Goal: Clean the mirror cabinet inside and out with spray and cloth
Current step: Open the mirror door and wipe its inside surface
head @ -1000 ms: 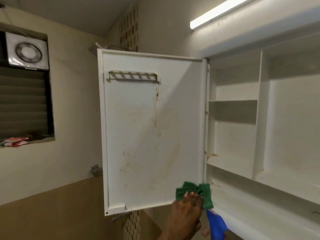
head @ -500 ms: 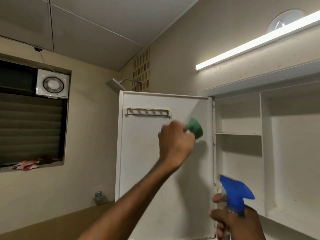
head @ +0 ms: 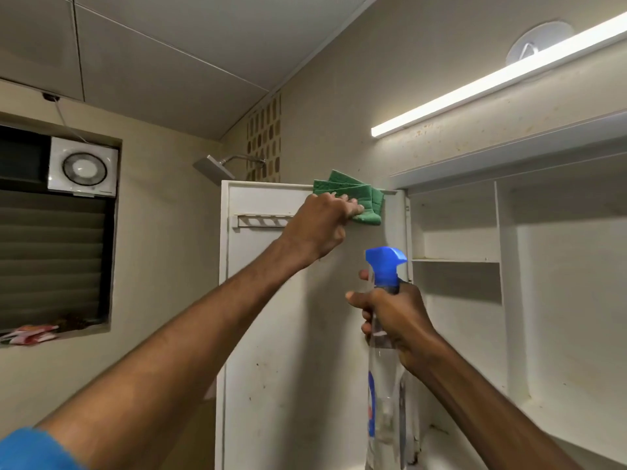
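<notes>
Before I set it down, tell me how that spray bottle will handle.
The spray bottle looks tall and narrow, so it probably tips easily. Its clear body seems mostly empty, so it is likely light and top-heavy under the blue trigger head. The right hand grips only its neck; the smooth plastic may be slippery if wet.

The cabinet door is standing open, swung out to the left of the cabinet. The left hand is pressing the cloth against the door's top edge, to the right of the rack on the door. The right hand is holding the spray bottle upright below the cloth, in front of the door's hinge side. The window is sitting far left, with the fan above it.
</notes>
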`<state>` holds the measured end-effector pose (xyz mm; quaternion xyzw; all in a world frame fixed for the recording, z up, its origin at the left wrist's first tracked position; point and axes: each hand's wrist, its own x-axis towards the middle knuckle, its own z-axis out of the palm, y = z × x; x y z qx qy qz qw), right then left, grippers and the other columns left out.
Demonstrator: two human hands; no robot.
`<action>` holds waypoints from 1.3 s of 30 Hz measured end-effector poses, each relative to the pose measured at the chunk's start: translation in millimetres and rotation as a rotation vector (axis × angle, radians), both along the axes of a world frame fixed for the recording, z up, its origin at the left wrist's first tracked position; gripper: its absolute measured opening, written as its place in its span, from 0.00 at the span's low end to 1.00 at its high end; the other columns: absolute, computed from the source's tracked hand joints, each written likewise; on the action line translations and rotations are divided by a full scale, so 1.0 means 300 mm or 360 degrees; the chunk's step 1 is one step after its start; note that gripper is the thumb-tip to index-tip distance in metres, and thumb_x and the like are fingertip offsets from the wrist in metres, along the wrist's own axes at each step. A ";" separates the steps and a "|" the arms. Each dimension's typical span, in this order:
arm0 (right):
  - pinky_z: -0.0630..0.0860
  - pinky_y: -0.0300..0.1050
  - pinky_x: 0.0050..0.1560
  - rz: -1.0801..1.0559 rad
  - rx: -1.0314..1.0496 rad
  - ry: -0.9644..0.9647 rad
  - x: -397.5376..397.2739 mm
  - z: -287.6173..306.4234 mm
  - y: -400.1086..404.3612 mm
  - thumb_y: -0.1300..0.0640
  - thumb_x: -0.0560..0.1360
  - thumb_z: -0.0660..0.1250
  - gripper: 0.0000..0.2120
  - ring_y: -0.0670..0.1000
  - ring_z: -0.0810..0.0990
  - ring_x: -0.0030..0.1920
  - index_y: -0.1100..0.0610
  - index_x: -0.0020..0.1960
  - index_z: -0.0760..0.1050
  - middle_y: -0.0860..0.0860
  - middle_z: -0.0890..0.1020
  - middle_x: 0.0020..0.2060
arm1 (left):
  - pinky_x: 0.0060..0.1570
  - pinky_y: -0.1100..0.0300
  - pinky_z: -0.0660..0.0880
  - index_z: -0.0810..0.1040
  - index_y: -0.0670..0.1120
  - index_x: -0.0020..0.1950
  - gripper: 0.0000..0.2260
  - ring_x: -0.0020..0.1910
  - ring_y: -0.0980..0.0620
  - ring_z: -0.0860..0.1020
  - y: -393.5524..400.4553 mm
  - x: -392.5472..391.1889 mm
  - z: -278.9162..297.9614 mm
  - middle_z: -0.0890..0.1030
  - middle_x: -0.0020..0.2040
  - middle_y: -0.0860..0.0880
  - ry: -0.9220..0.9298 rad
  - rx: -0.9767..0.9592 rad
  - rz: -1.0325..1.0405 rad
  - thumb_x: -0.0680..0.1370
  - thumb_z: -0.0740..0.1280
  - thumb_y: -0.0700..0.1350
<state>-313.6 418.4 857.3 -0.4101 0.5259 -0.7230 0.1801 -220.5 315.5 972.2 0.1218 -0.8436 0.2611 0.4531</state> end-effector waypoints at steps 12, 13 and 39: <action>0.74 0.42 0.28 -0.0122 0.0138 0.0022 -0.026 0.018 -0.066 0.67 0.64 0.70 0.06 0.50 0.71 0.21 0.57 0.37 0.77 0.49 0.73 0.21 | 0.69 0.51 0.65 0.72 0.42 0.68 0.26 0.66 0.44 0.72 -0.001 -0.020 -0.069 0.74 0.67 0.43 -0.0181 -0.0196 0.0275 0.70 0.58 0.29; 0.74 0.41 0.28 -0.0112 0.0153 0.0038 -0.029 0.011 -0.066 0.67 0.64 0.70 0.06 0.50 0.71 0.21 0.58 0.39 0.78 0.49 0.73 0.21 | 0.71 0.53 0.63 0.72 0.41 0.68 0.26 0.66 0.44 0.72 -0.001 -0.022 -0.082 0.75 0.66 0.42 -0.0164 -0.0218 0.0260 0.70 0.59 0.28; 0.75 0.41 0.28 -0.0156 0.0248 0.0007 -0.063 -0.236 -0.010 0.68 0.69 0.70 0.06 0.48 0.73 0.21 0.59 0.42 0.78 0.48 0.75 0.21 | 0.62 0.49 0.74 0.66 0.50 0.73 0.25 0.69 0.47 0.69 0.032 -0.085 -0.379 0.70 0.72 0.48 0.0040 0.0207 0.0140 0.77 0.56 0.33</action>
